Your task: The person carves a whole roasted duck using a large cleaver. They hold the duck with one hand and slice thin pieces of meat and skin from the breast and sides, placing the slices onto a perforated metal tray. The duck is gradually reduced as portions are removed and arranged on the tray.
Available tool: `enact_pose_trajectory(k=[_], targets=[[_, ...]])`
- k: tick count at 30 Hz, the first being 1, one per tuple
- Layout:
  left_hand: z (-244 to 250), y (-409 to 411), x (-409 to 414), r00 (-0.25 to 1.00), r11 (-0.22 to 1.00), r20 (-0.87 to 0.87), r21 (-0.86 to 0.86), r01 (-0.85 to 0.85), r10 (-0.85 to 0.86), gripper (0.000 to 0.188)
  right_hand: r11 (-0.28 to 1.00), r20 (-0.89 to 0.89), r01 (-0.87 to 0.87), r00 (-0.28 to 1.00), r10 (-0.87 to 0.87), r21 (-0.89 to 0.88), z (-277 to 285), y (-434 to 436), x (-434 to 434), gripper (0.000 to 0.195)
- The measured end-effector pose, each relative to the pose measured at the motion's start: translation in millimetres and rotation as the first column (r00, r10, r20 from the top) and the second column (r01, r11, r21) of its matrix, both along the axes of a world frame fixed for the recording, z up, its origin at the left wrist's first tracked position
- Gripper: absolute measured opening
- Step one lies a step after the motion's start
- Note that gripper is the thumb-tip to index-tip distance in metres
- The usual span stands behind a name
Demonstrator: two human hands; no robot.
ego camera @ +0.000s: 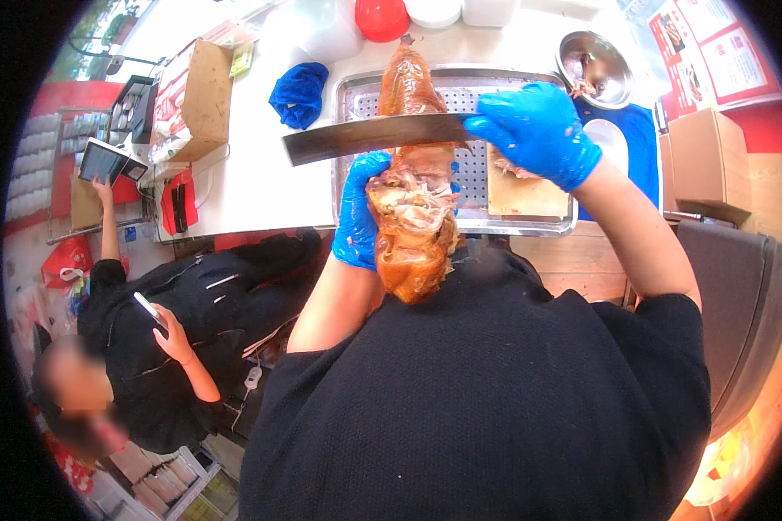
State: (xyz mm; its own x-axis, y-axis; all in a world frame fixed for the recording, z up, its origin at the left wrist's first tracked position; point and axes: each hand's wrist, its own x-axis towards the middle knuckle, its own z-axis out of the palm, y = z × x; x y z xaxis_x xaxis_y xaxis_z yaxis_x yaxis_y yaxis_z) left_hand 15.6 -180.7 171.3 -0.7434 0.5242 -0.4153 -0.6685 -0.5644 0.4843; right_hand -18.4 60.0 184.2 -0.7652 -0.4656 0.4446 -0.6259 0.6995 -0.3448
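My left hand (360,218), in a blue glove, grips the left side of a browned roast duck (414,208), whose flesh lies open in the middle. The bird is held lengthwise, its smooth end over a metal tray (455,228) with a perforated insert and its near end close to my chest. In my gloved right hand (537,130) is a knife with a long, broad blade (371,138) that lies crosswise over the bird; its handle is hidden by the fingers. A pale board (528,195) with some meat on it rests in the tray's right part.
Right of the tray are a steel bowl (596,70) with scraps and a white oval dish (606,144) on a blue cloth (644,153). A crumpled blue cloth (298,96) and a carton (205,101) lie left. Another person (169,338) stands at left, holding a phone and touching a tablet.
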Motion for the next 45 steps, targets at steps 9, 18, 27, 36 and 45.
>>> enact_pose_trajectory(k=[9,18,27,36,45], targets=[[3,1,1,0.999,1.0,0.031,0.005,-0.005,0.004,0.06,0.996,-0.073,-0.045,0.997,0.04,-0.071,-7,1,1,0.027],[1,-1,3,0.993,0.969,-0.108,-0.247,0.009,-0.037,0.065,0.999,-0.017,-0.021,1.0,0.02,-0.049,-17,9,3,0.029],[12,16,5,1.0,0.985,-0.024,-0.17,-0.02,0.016,0.06,0.997,0.018,-0.004,1.0,0.005,-0.072,-23,-4,7,0.035],[-11,18,-5,0.991,0.991,0.134,0.133,-0.007,-0.011,0.056,0.953,0.324,0.234,0.932,-0.163,-0.195,-38,-30,11,0.057],[-28,4,-14,0.986,0.948,-0.03,-0.27,-0.168,0.166,0.06,0.852,0.93,0.409,0.3,0.211,-0.326,-32,4,27,0.051]])
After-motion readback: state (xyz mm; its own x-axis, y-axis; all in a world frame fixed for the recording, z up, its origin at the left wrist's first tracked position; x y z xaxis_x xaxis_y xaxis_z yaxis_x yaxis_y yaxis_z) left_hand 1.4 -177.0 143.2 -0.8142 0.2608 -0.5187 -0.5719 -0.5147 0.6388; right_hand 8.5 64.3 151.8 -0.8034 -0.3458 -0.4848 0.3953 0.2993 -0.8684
